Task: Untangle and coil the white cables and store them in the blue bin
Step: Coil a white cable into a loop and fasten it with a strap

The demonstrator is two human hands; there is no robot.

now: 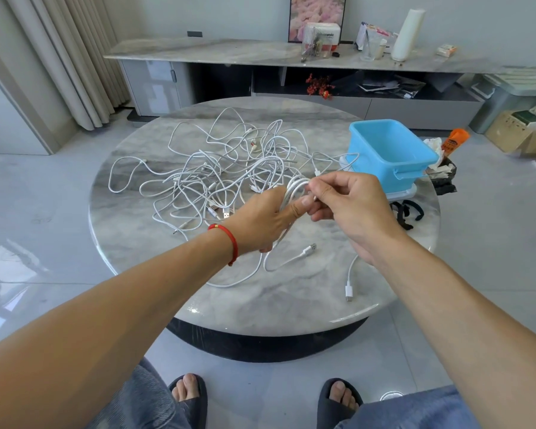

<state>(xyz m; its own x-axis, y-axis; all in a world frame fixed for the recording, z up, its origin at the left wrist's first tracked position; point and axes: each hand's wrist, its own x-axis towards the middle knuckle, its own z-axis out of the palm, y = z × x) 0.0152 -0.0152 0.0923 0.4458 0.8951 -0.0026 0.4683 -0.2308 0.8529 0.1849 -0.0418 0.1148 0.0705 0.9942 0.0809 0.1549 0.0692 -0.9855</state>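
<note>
Both bare forearms reach in from the lower corners and meet just above the frame's centre. The left hand (265,219), back up, with a thin red string bracelet (228,243) round its wrist, curls its fingers and thumb round a looped white cable (294,190). The right hand (350,205), just right of it and touching, pinches the same cable between thumb and bent fingertips.
</note>
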